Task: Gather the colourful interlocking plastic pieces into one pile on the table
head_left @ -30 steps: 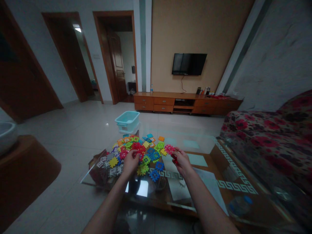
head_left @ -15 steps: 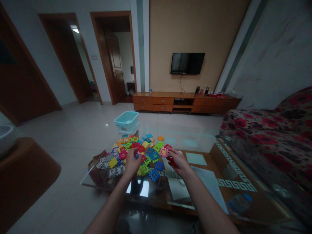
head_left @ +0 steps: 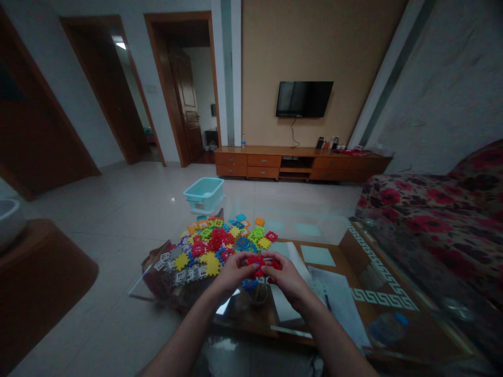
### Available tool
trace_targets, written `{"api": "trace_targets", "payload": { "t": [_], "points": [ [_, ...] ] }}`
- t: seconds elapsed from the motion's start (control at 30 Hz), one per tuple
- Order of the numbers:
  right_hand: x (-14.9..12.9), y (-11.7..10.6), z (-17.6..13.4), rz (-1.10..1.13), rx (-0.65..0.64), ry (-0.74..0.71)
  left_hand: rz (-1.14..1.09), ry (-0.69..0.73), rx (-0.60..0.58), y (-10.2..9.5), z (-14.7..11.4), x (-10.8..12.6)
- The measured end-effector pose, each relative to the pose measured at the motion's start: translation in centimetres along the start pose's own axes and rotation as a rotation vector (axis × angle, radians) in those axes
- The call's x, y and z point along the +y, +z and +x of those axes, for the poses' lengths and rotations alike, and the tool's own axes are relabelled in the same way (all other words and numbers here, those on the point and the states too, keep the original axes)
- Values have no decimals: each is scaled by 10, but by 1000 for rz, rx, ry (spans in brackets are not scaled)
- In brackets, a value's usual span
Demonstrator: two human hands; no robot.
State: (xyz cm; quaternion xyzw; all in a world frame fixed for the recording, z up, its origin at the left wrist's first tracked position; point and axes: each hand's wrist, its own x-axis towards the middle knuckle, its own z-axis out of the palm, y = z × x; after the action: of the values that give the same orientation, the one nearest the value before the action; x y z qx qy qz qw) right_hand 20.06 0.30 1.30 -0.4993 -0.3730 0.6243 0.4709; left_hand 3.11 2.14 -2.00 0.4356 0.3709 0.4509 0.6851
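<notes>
Over the near edge of the glass bench [head_left: 334,225], the left hand [head_left: 234,272] and the right hand [head_left: 285,276] meet, fingertips nearly touching, and together they pinch a small cluster of red toothed tiles [head_left: 260,263]. Each hand is closed on the red tiles from its own side, the left from the left, the right from the right; how many pieces are in the cluster cannot be told in the dim light. Just below the hands a blue tile [head_left: 249,284] lies on the glass, partly hidden by the fingers.

Just beyond the hands and slightly to their left spreads a loose pile of plastic tiles [head_left: 220,241] in red, yellow, green, orange and blue, flat on the bench. At the left fringe of that pile lie some pale, window-like pieces [head_left: 173,262]. To the right of the right hand, white sheets of paper [head_left: 334,298] show under the glass, and farther right a bottle with a blue cap [head_left: 387,327] lies there too.

Farther out beyond the pile a light teal tub [head_left: 204,192] sits at the far end of the bench. Well off to the right stands a flowered sofa [head_left: 432,220]. Far ahead, against the wall, are a low wooden cabinet [head_left: 302,163] and a dark television [head_left: 304,99] above it.
</notes>
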Motion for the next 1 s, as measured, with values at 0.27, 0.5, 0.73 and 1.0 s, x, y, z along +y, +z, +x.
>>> {"api": "trace_targets", "payload": {
  "t": [0.27, 0.5, 0.73, 1.0],
  "points": [
    [-16, -5, 4, 265, 65, 113, -264, -78, 234, 4, -1, 13],
    [-25, -8, -3, 442, -66, 162, -332, -123, 246, 6, -4, 15],
    [-17, -6, 5, 348, 9, 73, -347, -170, 148, 9, -8, 19],
    [-10, -8, 15, 386, 70, 34, -410, -163, 175, 8, -5, 16]
  ]
}}
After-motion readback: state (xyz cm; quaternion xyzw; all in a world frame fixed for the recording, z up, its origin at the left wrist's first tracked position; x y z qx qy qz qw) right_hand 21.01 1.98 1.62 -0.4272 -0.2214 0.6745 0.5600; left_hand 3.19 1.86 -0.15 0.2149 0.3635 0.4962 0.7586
